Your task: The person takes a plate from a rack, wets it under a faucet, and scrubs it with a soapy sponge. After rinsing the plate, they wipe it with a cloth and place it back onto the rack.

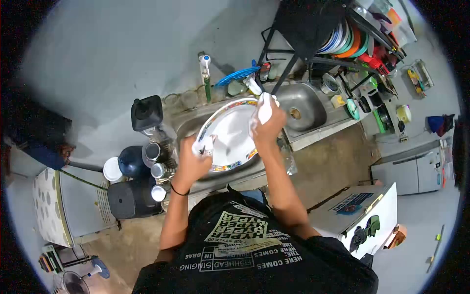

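A large white plate (230,137) with a colourful patterned rim is held tilted over the steel sink (188,128). My left hand (193,161) is closed on its near left edge, with a bit of white cloth (205,144) showing at the fingers. At the opposite edge, my right hand (269,125) is closed around more white cloth (265,110), pressed against the plate's rim. Both hands are slightly blurred.
Behind the sink stands a faucet (204,68), beside a blue plastic lid-like item (237,76). A second basin (306,108) lies to the right, under a black dish rack (308,29) with stacked plates. Jars (157,170) and a black bin (129,200) crowd the left side.
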Action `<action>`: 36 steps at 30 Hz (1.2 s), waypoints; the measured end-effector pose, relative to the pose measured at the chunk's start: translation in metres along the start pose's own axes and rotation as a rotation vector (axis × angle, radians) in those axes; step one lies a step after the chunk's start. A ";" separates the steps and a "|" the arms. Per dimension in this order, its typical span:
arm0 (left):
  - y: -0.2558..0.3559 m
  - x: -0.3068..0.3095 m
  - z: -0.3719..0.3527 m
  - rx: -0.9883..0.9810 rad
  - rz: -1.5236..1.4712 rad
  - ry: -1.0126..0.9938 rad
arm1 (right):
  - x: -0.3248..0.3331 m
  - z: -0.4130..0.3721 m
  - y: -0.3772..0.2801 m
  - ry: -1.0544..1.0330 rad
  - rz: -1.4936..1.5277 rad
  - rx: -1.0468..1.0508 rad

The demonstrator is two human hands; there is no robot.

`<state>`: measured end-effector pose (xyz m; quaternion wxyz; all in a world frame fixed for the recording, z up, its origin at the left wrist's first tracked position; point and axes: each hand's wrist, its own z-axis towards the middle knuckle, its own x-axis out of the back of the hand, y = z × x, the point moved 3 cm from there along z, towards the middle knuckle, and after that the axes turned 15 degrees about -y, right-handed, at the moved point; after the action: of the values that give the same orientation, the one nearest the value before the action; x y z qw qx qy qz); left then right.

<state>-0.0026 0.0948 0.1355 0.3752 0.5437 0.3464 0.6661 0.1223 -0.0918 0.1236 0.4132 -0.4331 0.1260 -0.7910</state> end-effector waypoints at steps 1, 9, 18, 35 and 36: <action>-0.001 -0.002 -0.002 -0.078 0.028 0.050 | 0.004 0.002 -0.002 -0.133 0.101 -0.094; 0.014 -0.020 -0.007 -0.087 0.077 -0.171 | 0.010 -0.006 -0.029 -0.103 -0.113 0.214; -0.017 -0.070 -0.011 -0.099 0.140 -0.003 | -0.009 -0.031 -0.016 -0.333 -0.214 0.597; 0.028 -0.060 -0.022 -0.533 0.292 0.147 | -0.077 -0.056 0.124 0.461 1.082 -0.531; 0.029 -0.057 -0.023 -0.533 0.367 0.101 | -0.084 -0.056 0.130 0.421 1.183 -0.515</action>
<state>-0.0218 0.0299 0.1299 0.3605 0.4461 0.0741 0.8158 0.1728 -0.1183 -0.0307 0.6268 -0.2129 0.6039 -0.4440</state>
